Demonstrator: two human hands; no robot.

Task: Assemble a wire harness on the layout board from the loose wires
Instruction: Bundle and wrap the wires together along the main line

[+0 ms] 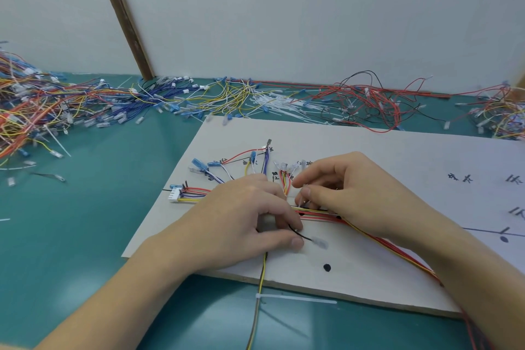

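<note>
Teal matting covers the bench (93, 221), which runs back to a pale wall panel with a slanting brown wooden strip (122, 14). From the head camera, loose wires (42, 105) lie heaped at the far left in red, yellow, blue and white, and more trail along the foot of the wall: a blue and yellow tangle (199, 96), a scatter of white cable ties (281, 105), and looping red and black wires (366, 99) toward the right.

A white layout board (397, 156) lies flat on the bench, near the front edge, marked with handwritten characters, drawn lines and black dots. On it the wire harness (312, 212) runs as a bundle of red and yellow wires from under the hands toward the lower right. Branches fan out at the board's upper left, ending in blue terminals (197, 163) and a white multi-pin connector (174, 194). A black and yellow pair (262, 270) drops off the board's front edge, where a white cable tie (295, 298) is fixed round it.

The left hand (241, 219) rests on the board with its fingers curled, thumb and forefinger pinching a thin black wire (299, 234) that ends in a clear sleeved terminal (320, 244). The right hand (349, 187) arches over the bundle, its thumb and forefinger pinched together on something small and pale; what it is cannot be told.
</note>
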